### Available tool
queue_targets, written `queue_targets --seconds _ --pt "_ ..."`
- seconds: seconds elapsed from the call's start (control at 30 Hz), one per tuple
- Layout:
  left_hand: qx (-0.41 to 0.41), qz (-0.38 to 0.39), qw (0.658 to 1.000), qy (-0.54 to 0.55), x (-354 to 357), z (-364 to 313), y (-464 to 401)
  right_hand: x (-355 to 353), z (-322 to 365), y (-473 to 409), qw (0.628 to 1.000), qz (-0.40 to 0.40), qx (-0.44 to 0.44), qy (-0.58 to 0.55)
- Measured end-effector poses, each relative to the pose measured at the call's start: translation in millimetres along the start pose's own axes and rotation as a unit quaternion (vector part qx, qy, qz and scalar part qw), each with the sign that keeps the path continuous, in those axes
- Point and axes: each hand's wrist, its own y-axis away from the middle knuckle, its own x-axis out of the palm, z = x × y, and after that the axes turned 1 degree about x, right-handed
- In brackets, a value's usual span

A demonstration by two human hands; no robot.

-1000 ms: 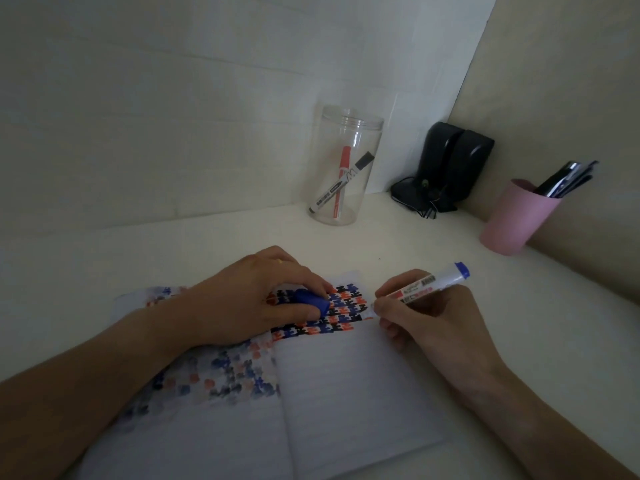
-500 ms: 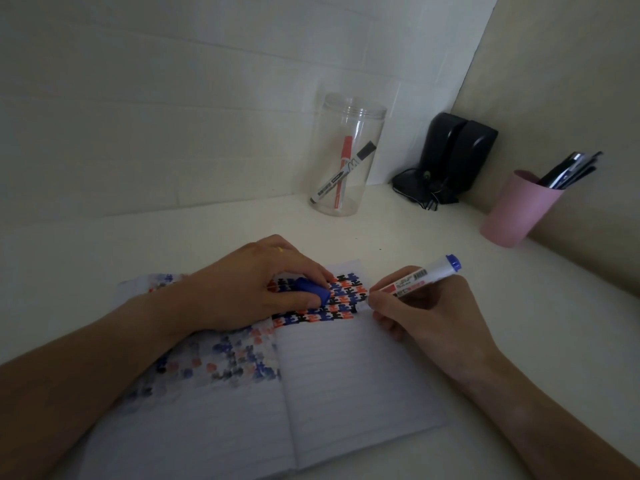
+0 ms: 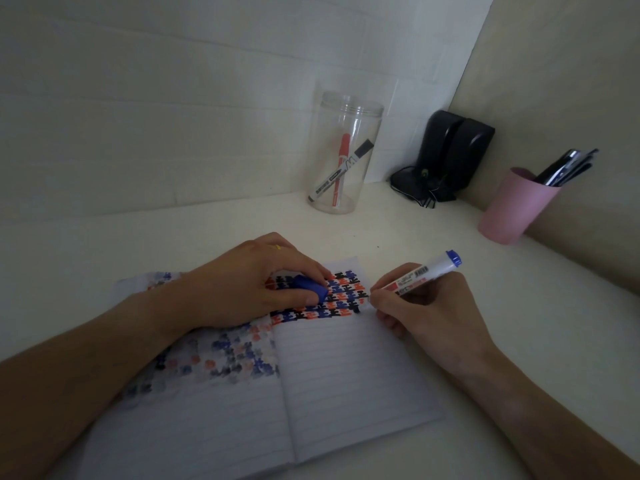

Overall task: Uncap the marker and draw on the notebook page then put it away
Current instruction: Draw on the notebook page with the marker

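marker (image 3: pixel 420 273) in right hand (image 3: pixel 420 315) grip, tip on notebook (image 3: pixel 346 372)

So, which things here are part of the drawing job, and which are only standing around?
In use: marker in right hand; blue cap in left hand; notebook; probably the clear jar.
Idle: pink cup of pens; black speakers.

You're at a dim study corner: white table (image 3: pixel 346 230) against bare walls, pink cup of pens (image 3: pixel 512 206), clear marker jar (image 3: pixel 341 154), black speakers (image 3: pixel 450 154).
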Motion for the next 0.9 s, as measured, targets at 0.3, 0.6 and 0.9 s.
queue_targets --seconds 0.3,0.6,0.9 --pt "0.002 0.0 1.0 0.0 -0.1 0.1 -0.2 0.3 1.1 0.0 1.0 -0.014 0.004 -0.003" --pt "0.004 -0.002 1.0 -0.001 0.3 1.3 -0.3 0.6 0.3 0.3 1.0 0.005 -0.016 -0.002" --pt "0.004 -0.001 1.0 -0.004 0.1 0.9 -0.6 -0.4 4.4 2.9 1.0 0.019 -0.017 -0.017"
